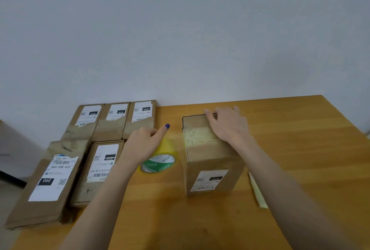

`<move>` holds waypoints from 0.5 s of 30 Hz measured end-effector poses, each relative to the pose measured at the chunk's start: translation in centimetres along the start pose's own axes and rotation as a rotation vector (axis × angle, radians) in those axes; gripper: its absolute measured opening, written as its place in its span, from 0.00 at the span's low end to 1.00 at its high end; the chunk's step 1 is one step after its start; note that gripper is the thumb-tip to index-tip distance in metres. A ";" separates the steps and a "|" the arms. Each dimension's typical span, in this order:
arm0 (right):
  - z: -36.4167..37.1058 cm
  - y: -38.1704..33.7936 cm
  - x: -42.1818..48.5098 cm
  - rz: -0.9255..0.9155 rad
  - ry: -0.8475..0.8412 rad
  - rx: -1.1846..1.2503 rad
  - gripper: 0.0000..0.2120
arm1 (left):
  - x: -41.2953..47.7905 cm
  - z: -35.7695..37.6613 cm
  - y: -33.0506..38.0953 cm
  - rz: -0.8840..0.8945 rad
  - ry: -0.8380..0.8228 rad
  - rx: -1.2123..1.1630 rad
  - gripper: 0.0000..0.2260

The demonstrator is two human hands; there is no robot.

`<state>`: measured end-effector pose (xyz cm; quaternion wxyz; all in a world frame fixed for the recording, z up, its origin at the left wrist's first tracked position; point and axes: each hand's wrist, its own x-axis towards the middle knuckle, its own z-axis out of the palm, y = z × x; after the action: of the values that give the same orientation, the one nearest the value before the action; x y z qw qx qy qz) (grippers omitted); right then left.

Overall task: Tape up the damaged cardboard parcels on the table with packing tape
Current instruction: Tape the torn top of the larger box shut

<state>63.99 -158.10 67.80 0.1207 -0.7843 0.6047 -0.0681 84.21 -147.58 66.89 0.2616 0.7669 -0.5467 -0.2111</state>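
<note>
Six parcels point(212, 161) and one tape roll point(160, 162) occupy the table point(300, 139).

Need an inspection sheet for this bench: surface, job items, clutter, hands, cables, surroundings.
Surface: wooden table, pushed against the wall.
Job's things: upright parcel with a patch of clear tape on top; five labelled flat parcels lying at the left; tape roll between the two.
Clutter: pale yellow strip on the table, right of the upright parcel.
Hands: left hand over the tape roll, contact unclear; right hand rests on the upright parcel's top, fingers at its far edge.
Cables: nothing seen.
Surroundings: plain white wall behind the table.
</note>
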 end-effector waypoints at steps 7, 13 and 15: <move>-0.3 3.8 1.0 0.102 0.187 0.458 0.25 | -1.4 -5.3 5.7 0.123 -0.283 -0.194 0.20; 7.8 4.8 -1.1 0.053 -0.041 0.495 0.24 | -1.0 -4.4 9.1 0.239 -0.202 0.214 0.19; 9.1 4.3 -1.6 0.029 -0.053 0.566 0.22 | -0.4 -2.4 9.3 0.248 -0.246 0.199 0.22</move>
<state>61.81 -156.61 57.98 0.3516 -0.7122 0.5694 -0.2120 78.81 -149.26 74.62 0.1396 0.6840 -0.6832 -0.2142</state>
